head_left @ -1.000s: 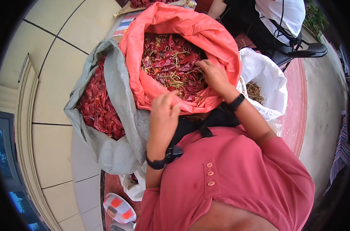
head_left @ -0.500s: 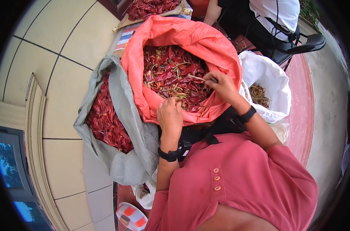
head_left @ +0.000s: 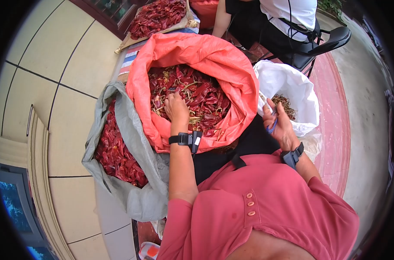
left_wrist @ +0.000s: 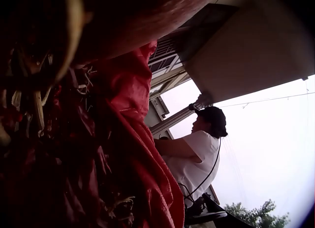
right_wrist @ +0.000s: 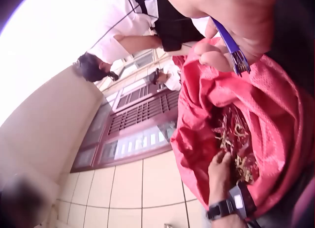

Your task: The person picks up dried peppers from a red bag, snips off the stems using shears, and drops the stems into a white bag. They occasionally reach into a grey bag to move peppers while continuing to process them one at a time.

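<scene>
My left hand reaches into the coral-red sack, its fingertips among dried red chilies mixed with pale stalks. In the right wrist view that hand lies on the chilies; whether its fingers pinch one I cannot tell. At the near edge of the white sack, my right hand is turned palm up, holding blue-handled scissors against the palm and fingers. Loose stalks lie inside the white sack, just beyond the fingers.
A grey sack of red chilies leans against the red sack on the left. More chilies are heaped on a cloth at the back. Beyond the white sack a person in a white shirt sits on a black chair.
My right hand has moved out of the red sack, right to the white sack, and turned palm up; the stalk seen in it is gone. My left hand has moved forward into the chilies.
</scene>
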